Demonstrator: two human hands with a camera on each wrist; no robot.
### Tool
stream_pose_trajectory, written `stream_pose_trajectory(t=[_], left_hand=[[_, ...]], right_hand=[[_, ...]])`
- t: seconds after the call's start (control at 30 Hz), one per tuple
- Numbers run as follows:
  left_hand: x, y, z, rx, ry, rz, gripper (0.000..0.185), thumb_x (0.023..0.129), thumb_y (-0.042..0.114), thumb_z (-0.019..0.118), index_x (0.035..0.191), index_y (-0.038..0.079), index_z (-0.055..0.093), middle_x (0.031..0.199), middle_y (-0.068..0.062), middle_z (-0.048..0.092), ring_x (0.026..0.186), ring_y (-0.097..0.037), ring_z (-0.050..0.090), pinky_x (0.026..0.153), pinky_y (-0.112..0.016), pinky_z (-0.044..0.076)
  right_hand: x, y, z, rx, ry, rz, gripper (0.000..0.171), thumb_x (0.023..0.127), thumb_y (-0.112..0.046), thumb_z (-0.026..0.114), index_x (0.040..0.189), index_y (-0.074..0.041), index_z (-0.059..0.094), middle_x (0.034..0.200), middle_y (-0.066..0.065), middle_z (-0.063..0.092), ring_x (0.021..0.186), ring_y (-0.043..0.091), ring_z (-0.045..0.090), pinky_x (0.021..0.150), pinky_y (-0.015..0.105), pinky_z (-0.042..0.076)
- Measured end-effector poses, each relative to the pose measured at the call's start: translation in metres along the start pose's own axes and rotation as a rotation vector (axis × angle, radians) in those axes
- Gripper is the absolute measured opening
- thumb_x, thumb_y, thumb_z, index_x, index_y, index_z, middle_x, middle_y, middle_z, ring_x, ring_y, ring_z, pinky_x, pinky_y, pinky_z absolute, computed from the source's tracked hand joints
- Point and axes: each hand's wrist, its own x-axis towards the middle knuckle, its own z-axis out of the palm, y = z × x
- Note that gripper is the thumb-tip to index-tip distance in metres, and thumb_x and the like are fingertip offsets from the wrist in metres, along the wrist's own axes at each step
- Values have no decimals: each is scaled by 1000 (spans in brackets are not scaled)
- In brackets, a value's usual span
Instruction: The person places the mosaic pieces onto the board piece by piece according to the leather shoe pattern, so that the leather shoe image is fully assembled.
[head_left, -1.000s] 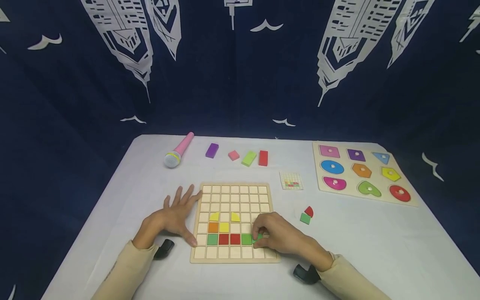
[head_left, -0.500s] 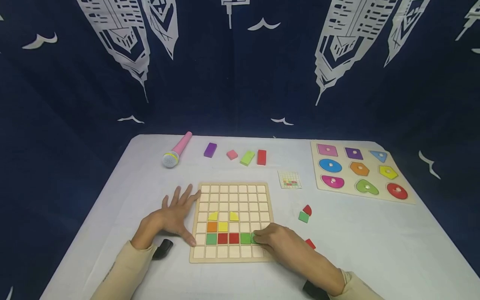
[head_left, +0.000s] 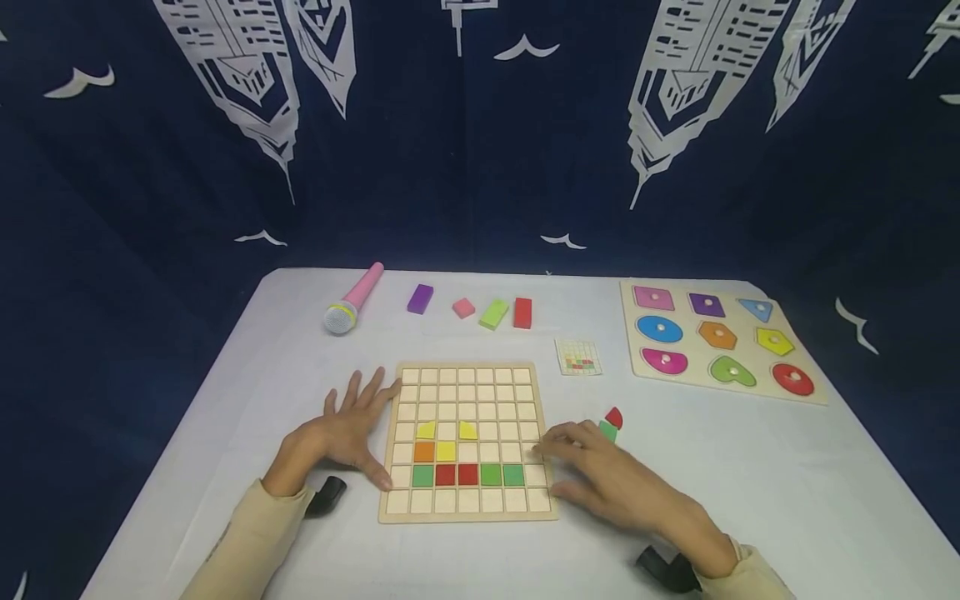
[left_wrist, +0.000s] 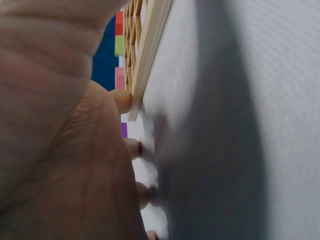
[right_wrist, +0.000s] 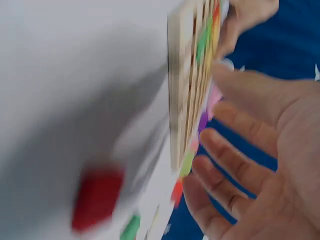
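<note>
A wooden grid board lies on the white table. It holds two yellow curved tiles, an orange tile, a yellow tile, and a row of green, red, red, green, green tiles. My left hand lies flat on the table, fingers spread, touching the board's left edge. My right hand hovers open just right of the board and holds nothing. A small green piece and a red piece lie by its fingertips. The right wrist view shows a blurred red piece on the table.
Along the far edge lie a pink microphone, a purple block, a pink block, a green block and a red block. A small pattern card and a shape puzzle board sit at the right.
My right hand let go of the green tile, which now sits in the coloured row, and drew off the board to the right with fingers opened. The left hand stayed put.
</note>
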Motion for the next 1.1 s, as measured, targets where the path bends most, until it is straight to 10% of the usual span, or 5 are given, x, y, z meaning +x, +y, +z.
stream_pose_trajectory(t=[0.3, 1.1], left_hand=[[0, -1, 1, 9, -5, 5, 151, 46, 56, 96, 161, 10, 11, 166, -26, -8, 149, -54, -15, 110, -80, -3], [0, 2, -1, 11, 4, 0, 149, 46, 53, 97, 161, 9, 13, 166, -26, -6, 149, -54, -13, 110, -80, -2]], right_hand=[[-1, 54, -21, -6, 137, 260, 37, 78, -19, 86, 111, -9, 74, 101, 1, 67, 89, 16, 58, 82, 39, 56], [1, 68, -18, 37, 115, 298, 20, 78, -12, 85, 95, -13, 74, 86, -5, 66, 79, 13, 55, 71, 30, 53]])
